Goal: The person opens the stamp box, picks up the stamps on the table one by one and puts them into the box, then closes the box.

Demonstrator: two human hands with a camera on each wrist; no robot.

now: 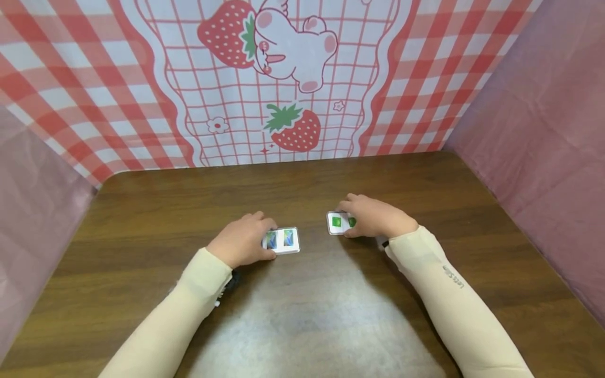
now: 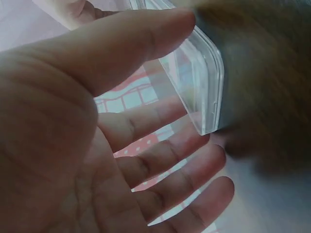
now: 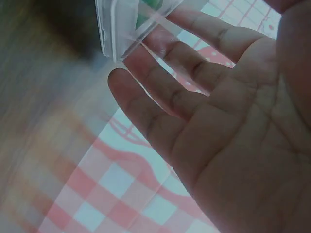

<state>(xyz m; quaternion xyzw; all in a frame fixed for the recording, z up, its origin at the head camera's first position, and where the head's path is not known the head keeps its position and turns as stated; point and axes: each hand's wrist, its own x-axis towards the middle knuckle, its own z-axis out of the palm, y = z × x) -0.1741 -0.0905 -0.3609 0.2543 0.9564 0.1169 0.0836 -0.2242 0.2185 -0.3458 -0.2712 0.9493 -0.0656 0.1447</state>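
Left of centre in the head view, my left hand [image 1: 243,239] grips a flat clear plastic case [image 1: 289,240] by its left end. Two small blue-green pictures show on the case's white face. In the left wrist view the thumb [image 2: 170,36] lies along one edge of that case, with the fingers at the opposite side. My right hand [image 1: 375,216] holds a second clear plastic case [image 1: 336,223] with green shapes on white, its right part hidden by the hand. The right wrist view shows fingers [image 3: 146,82] against this case's edge. A gap separates the two cases.
Both cases are at the brown wooden table [image 1: 302,320]. Behind it hangs a red-and-white checked cloth [image 1: 416,89] with strawberries and a white cartoon animal. Pink cloth [image 1: 534,131] hangs at the right side, and more at the left.
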